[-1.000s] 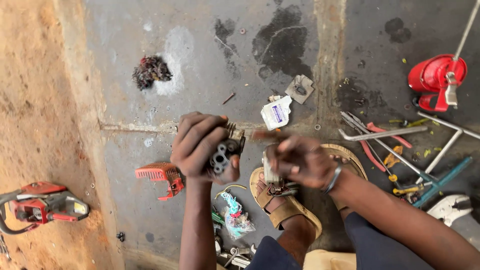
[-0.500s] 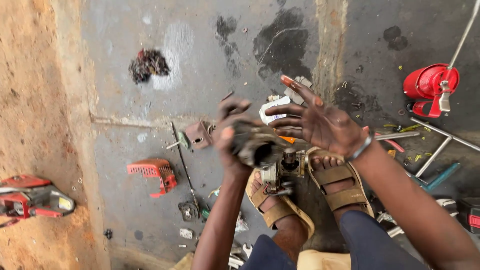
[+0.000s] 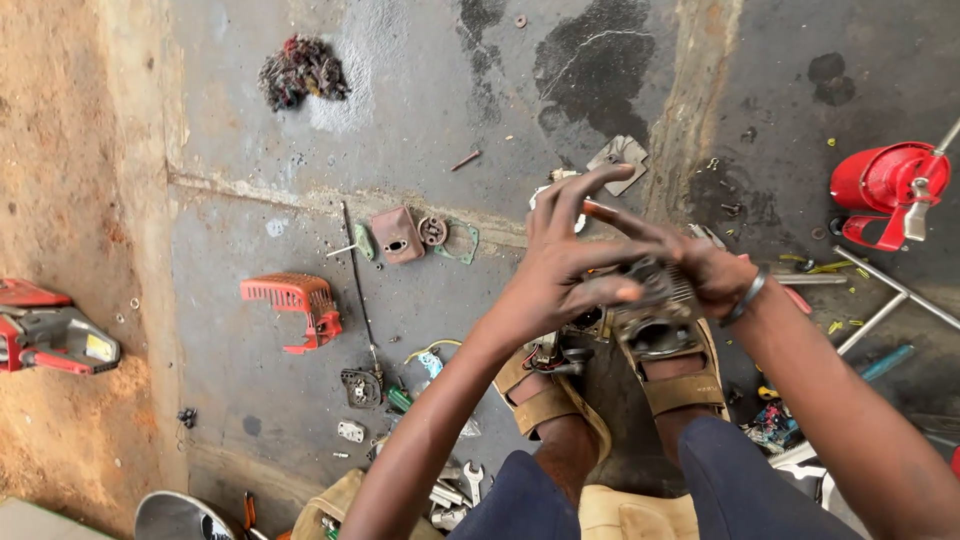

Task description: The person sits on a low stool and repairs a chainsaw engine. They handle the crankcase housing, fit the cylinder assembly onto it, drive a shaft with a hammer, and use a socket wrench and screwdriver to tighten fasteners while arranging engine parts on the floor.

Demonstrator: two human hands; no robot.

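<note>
**Small engine part held over a littered floor: a slip would scatter or damage it**

Head view: both hands meet in front of the person, above the sandalled feet. The left hand lies over the top of a grey metal engine part, fingers spread rather than curled, so it presses or steadies more than it grips. The right hand comes in from the far side and seems to cup the same part; its fingers are mostly hidden, so I cannot tell how firmly it closes. The part hangs between the two hands, just above the right sandal.

Judged from this, the weak point is the hold. With the left fingers splayed and greasy metal underneath, the part could slide out and drop onto the toes or the concrete floor, where a cast fin could chip. Any loose screw would be hard to find among the bits below and left of the hands: a spanner, a small black component, a gasket and a rust-coloured plate. Further left lie a red plastic cover and, well apart, a red chainsaw body. Metal rods right of the hands could snag a sleeve or wrist bangle.
</note>
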